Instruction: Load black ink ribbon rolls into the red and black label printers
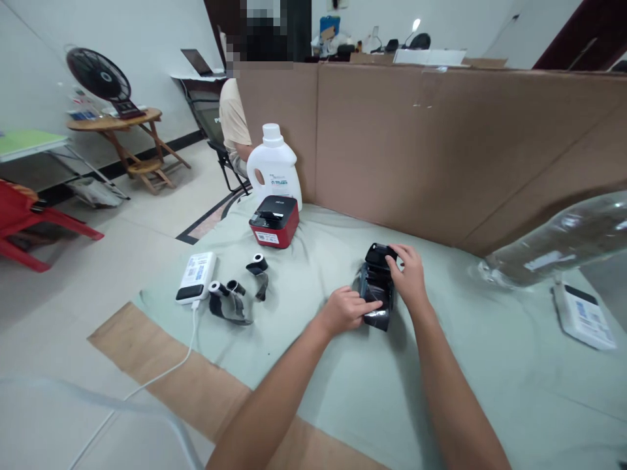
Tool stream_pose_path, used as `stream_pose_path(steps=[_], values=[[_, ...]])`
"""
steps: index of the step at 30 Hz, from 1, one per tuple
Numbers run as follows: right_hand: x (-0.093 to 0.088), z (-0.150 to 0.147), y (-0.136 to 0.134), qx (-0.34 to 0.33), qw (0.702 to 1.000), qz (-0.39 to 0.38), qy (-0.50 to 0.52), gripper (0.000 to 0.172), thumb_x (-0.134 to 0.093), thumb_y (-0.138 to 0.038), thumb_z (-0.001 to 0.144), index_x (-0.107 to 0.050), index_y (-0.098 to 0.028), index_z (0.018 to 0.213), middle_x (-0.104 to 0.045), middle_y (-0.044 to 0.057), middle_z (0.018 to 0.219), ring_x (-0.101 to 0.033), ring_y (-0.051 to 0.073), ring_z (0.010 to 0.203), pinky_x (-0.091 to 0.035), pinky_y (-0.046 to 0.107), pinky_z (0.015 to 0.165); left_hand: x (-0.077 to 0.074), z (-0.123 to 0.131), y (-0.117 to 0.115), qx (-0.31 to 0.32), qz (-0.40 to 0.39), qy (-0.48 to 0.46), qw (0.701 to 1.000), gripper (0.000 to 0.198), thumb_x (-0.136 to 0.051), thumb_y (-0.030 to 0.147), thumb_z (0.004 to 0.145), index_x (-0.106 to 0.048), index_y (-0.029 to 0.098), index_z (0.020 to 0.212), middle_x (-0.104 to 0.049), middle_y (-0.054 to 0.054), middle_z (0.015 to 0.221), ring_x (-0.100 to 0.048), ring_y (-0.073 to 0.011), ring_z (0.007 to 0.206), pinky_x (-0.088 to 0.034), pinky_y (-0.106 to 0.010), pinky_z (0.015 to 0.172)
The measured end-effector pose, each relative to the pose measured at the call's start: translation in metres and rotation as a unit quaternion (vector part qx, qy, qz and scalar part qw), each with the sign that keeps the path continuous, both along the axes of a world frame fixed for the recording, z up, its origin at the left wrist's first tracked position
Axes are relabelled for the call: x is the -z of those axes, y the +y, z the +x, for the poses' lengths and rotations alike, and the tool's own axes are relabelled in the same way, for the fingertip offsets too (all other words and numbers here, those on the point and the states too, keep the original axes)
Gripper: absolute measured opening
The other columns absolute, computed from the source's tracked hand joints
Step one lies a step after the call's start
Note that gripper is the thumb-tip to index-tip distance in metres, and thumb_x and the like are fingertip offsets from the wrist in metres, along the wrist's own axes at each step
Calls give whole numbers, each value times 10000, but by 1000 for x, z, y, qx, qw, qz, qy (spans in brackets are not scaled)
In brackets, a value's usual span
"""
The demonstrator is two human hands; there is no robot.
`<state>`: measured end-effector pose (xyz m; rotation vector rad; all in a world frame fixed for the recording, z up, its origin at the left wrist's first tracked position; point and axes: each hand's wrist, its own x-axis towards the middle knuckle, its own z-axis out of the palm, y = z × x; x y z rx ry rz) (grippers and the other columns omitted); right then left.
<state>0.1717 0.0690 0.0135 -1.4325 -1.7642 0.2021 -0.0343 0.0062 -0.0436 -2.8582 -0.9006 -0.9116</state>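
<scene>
In the head view, a small black device (377,287), which looks like a portable printer, sits on the cloth with its lid (381,255) raised. Shiny black film (378,318) hangs out of its near end. My left hand (347,309) is at the device's left side, its fingers curled and the index finger stretched across the film. With thumb and fingers, my right hand (407,273) grips the right edge of the lid. What lies under my left fingers is hidden. To the left are several small rolls of dark ribbon, among them one pair (230,303) and another roll (257,264).
A red and black printer (275,222) stands before a white jug (275,166). White boxy devices lie left (196,277) and right (584,314); a cable (161,375) trails from the left one. A cardboard wall (392,143) runs behind. Clear plastic wrap (558,245) is at right. A person (235,117) sits beyond.
</scene>
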Motion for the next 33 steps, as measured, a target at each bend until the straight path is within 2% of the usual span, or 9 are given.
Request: stream_pose_path(steps=[3, 6, 11, 15, 19, 24, 26, 30, 33], values=[[-7, 8, -11, -64, 993, -92, 27, 296, -576, -404, 902, -774, -226, 1032, -644, 104, 1040, -587, 260, 1004, -511, 375, 782, 0, 2, -2, 15, 9, -8, 1000, 503, -538, 80, 804, -680, 219, 1266, -740, 0, 743, -614, -143, 659, -353, -326, 591], [-6, 13, -22, -116, 976, -184, 13, 245, -611, -360, 860, -802, -239, 955, -608, 93, 1026, -591, 253, 1009, -514, 389, 844, 0, 4, -5, 28, 31, -32, 999, 485, -529, 81, 804, -685, 205, 1247, -733, 6, 719, -605, -145, 636, -354, -330, 582], [4, 10, -22, -32, 979, -203, -7, 381, -622, -347, 843, -755, -267, 1191, -548, 117, 1193, -528, 300, 1223, -411, 504, 1099, 2, 6, -6, 25, 33, -39, 998, 507, -523, 74, 781, -692, 207, 1240, -737, 7, 707, -604, -147, 625, -360, -331, 578], [9, 5, -16, -32, 960, -278, -2, 485, -594, -352, 876, -666, -283, 1351, -542, 117, 1299, -501, 286, 1299, -313, 489, 1194, 4, 7, -4, 35, 7, -18, 999, 504, -544, 108, 788, -691, 213, 1259, -753, -5, 746, -624, -154, 657, -380, -325, 594], [7, -1, -16, -16, 951, -308, -9, 537, -569, -307, 882, -613, -247, 1414, -530, 124, 1324, -468, 253, 1337, -324, 405, 1199, 4, 9, -2, 38, -16, -1, 999, 488, -565, 143, 790, -696, 211, 1255, -770, -19, 800, -651, -159, 692, -413, -327, 623], [1, -17, -25, 41, 951, -303, -38, 528, -522, -275, 904, -597, -197, 1421, -490, 147, 1387, -430, 253, 1386, -324, 375, 1199, 5, 10, -2, 37, 1, -12, 999, 476, -561, 145, 794, -704, 206, 1244, -754, -19, 755, -654, -164, 676, -425, -322, 618], [-3, -27, -32, 69, 948, -306, -49, 572, -551, -336, 904, -551, -198, 1459, -424, 160, 1448, -461, 277, 1371, -352, 381, 1177, 7, 9, -2, 37, 7, -15, 999, 490, -554, 134, 796, -695, 200, 1261, -757, -25, 767, -656, -164, 679, -438, -319, 634], [-14, -53, -43, 115, 926, -350, -85, 805, -621, -553, 849, -390, -253, 1560, -303, 185, 1510, -581, 346, 1247, -446, 435, 1078, 11, 8, -1, 46, 11, -15, 999, 484, -562, 136, 797, -698, 189, 1259, -754, -34, 761, -666, -175, 694, -479, -330, 695], [-21, -70, -46, 151, 914, -357, -120, 856, -650, -558, 806, -357, -296, 1566, -301, 185, 1497, -603, 396, 1199, -484, 492, 1000, 12, 8, 0, 49, 11, -14, 999, 441, -571, 134, 795, -723, 193, 1204, -759, -36, 775, -674, -179, 702, -496, -335, 713]])
